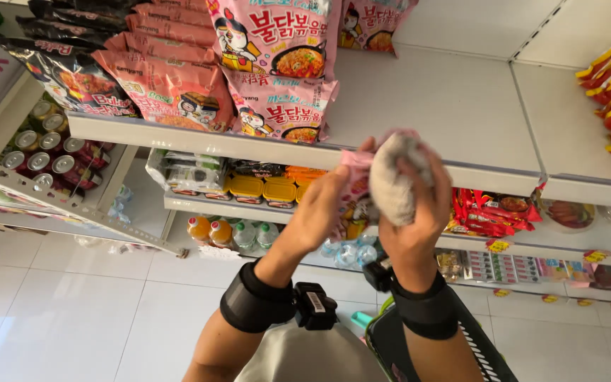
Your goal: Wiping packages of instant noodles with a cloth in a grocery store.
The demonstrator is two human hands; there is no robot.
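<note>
Right hand [419, 205] wrapped around grey cloth [396, 177], just before the shelf edge [249, 145]; left hand [323, 209] pinching pink packet [355, 173] beside cloth; more pink packets [277, 67] on shelf above.

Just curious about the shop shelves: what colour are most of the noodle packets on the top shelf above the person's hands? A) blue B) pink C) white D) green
B: the noodle packets stacked on the top shelf are mostly pink, with a few black ones at the left.
</note>
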